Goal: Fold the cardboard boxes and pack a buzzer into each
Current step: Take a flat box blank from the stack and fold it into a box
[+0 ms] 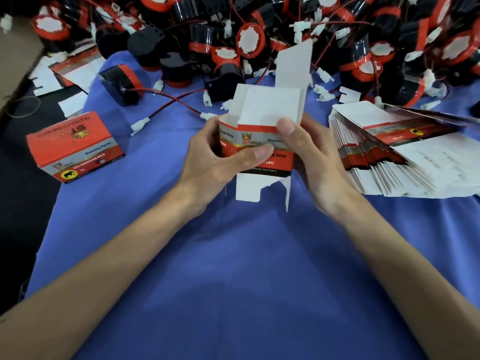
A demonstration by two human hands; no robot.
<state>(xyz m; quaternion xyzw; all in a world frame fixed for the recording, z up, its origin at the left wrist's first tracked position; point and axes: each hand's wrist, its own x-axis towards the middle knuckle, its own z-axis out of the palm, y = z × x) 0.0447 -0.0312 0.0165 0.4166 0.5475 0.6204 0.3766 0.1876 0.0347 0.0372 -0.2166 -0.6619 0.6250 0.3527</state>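
A red, grey and white cardboard box [262, 110], half erected with its white flaps standing open at top and bottom, is held above the blue cloth [233, 255] in the middle. My left hand [218, 157] grips its left side, thumb across the printed front. My right hand [309, 152] grips its right side, thumb pressed on the upper front edge. A large heap of black and red buzzers [259, 35] with red wires and white plugs fills the far side. One buzzer [122, 81] lies apart at the left, its wire trailing toward the box.
A stack of flat unfolded boxes [405, 157] lies fanned out at the right. One closed box [75, 146] stands at the left edge of the cloth. More flat box blanks [75, 71] lie at the far left beside brown cardboard [15, 61].
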